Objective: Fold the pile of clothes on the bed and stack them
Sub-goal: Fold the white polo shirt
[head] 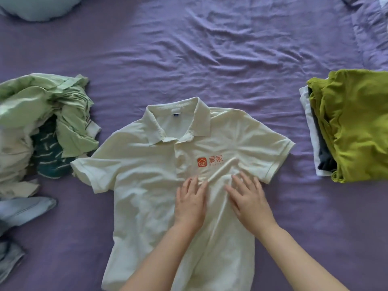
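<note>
A cream polo shirt (pixel 147 175) with an orange chest logo lies face up and spread out in the middle of the purple bed sheet (pixel 210 59), collar away from me. My left hand (pixel 191 203) and my right hand (pixel 248 198) lie flat side by side on its chest just below the logo, fingers straight, pressing the fabric. A crease runs up between the two hands. A heap of unfolded clothes (pixel 42 122), mostly pale green and white with a dark teal piece, sits at the left. A folded stack (pixel 354 124) topped by an olive-green garment sits at the right.
A light blue denim garment (pixel 19 213) lies at the lower left edge. A pale blue pillow (pixel 39 7) shows at the top left corner. A patterned lilac quilt (pixel 371 28) lies at the top right.
</note>
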